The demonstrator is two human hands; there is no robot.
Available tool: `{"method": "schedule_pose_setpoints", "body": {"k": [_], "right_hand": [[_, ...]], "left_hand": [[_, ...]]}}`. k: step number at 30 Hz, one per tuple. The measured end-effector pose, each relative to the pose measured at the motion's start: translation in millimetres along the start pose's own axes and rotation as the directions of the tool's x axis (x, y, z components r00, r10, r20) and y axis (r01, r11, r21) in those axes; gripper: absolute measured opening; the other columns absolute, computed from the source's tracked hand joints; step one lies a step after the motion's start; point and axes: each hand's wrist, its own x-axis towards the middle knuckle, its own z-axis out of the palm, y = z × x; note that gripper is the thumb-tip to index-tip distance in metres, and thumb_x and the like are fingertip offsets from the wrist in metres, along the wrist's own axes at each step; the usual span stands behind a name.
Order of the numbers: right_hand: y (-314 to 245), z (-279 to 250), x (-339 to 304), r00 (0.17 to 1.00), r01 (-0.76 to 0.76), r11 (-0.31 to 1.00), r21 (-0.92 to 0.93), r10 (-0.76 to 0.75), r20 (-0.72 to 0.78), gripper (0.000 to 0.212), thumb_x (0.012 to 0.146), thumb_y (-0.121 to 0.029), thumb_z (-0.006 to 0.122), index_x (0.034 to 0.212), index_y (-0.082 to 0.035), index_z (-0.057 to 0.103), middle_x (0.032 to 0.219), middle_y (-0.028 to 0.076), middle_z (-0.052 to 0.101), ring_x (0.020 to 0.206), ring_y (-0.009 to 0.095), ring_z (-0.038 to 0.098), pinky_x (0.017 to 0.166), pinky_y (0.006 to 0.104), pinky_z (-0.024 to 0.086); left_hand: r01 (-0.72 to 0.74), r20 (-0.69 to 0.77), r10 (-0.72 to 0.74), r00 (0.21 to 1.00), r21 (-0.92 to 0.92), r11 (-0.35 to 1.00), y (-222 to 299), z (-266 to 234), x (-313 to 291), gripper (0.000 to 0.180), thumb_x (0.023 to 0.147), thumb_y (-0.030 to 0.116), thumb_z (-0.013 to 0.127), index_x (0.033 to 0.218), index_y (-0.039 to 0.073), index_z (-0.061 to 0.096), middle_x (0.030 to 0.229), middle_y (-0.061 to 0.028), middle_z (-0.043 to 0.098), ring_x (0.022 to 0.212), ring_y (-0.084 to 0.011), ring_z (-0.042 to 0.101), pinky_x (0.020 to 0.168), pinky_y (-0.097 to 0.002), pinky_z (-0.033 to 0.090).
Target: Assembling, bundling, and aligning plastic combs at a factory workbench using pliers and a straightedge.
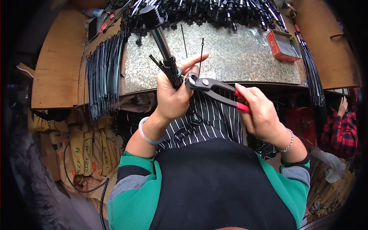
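My left hand [170, 101] is closed round an umbrella frame, whose silver shaft [161, 42] tilts up and left to a black ridged end. Black folded ribs [168, 71] bunch beside the shaft, and two thin ribs with small tips [201, 51] stick up beyond the fingers. The left forefinger points out to the right. Red-handled end-cutting pincers [218, 89] are gripped in my right hand [262, 113]. Their jaws meet the frame at a bit of silver wire near my left thumb; the exact bite is too small to tell.
A heap of black umbrella frames [199, 11] covers the table's far side. Bundles of thin ribs [103, 73] overhang the near edge left and right. A red box [283, 46] stands at right. Sacks [92, 149] lie below left; another person's plaid sleeve [341, 130] shows far right.
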Motion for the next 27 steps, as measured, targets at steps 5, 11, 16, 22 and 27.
{"method": "schedule_pose_setpoints", "body": {"k": [5, 11, 16, 22, 27], "right_hand": [[-1.6, -21.3, 10.7, 0.546, -0.821, 0.171, 0.545, -0.050, 0.837, 0.048, 0.078, -0.002, 0.061, 0.119, 0.005, 0.037, 0.067, 0.003, 0.056, 0.062, 0.011, 0.056, 0.057, 0.0247, 0.044], [-4.9, 1.7, 2.0, 0.957, -0.210, 0.912, 0.352, 0.119, 0.263, 0.066, 0.078, -0.002, 0.058, 0.134, 0.004, 0.025, 0.087, 0.014, 0.053, 0.074, 0.025, 0.054, 0.071, 0.0317, 0.045], [2.0, 3.2, 5.5, 0.958, -0.169, 0.927, 0.334, 0.074, 0.279, 0.059, 0.081, -0.002, 0.052, 0.134, 0.003, 0.029, 0.094, 0.019, 0.052, 0.082, 0.031, 0.054, 0.078, 0.0345, 0.044], [11.1, -0.1, -0.3, 0.967, -0.204, 0.916, 0.346, 0.134, 0.216, 0.041, 0.085, -0.008, 0.052, 0.123, 0.003, 0.043, 0.091, 0.019, 0.054, 0.081, 0.032, 0.058, 0.072, 0.0346, 0.046], [14.7, -18.7, -0.5, 0.923, -0.314, 0.927, 0.205, 0.247, 0.296, 0.015, 0.088, -0.014, 0.052, 0.093, 0.000, 0.052, 0.072, 0.015, 0.054, 0.058, 0.031, 0.057, 0.054, 0.0338, 0.045]], "left_hand": [[-0.016, 0.003, 0.016, 1.000, -0.039, 0.999, -6.7, -3.2, -0.5, 0.055, 0.087, 0.029, 0.056, 0.121, -0.013, 0.043, 0.064, 0.0049, 0.039, 0.046, 0.0009, 0.031, 0.041, -0.0150, 0.023], [0.067, -0.047, -0.068, 0.997, -0.030, 0.997, -6.3, 1.6, 1.2, 0.039, 0.091, 0.014, 0.048, 0.120, -0.012, 0.045, 0.064, 0.0045, 0.041, 0.044, 0.0013, 0.032, 0.038, -0.0150, 0.024], [0.117, -0.048, -0.118, 0.992, -0.013, 0.993, -8.8, 0.1, 1.9, 0.033, 0.092, 0.008, 0.043, 0.119, -0.011, 0.046, 0.063, 0.0047, 0.040, 0.042, 0.0012, 0.031, 0.038, -0.0151, 0.025], [0.060, -0.046, -0.060, 0.997, -0.001, 0.998, -7.2, 4.9, 4.7, 0.032, 0.091, 0.006, 0.044, 0.117, -0.012, 0.047, 0.058, 0.0061, 0.038, 0.041, 0.0014, 0.031, 0.038, -0.0149, 0.025], [0.036, 0.090, -0.049, 0.995, 0.139, 0.990, -5.2, -2.2, 5.0, 0.030, 0.087, 0.002, 0.046, 0.114, -0.013, 0.051, 0.059, 0.0063, 0.043, 0.043, 0.0020, 0.033, 0.040, -0.0147, 0.024]]}}
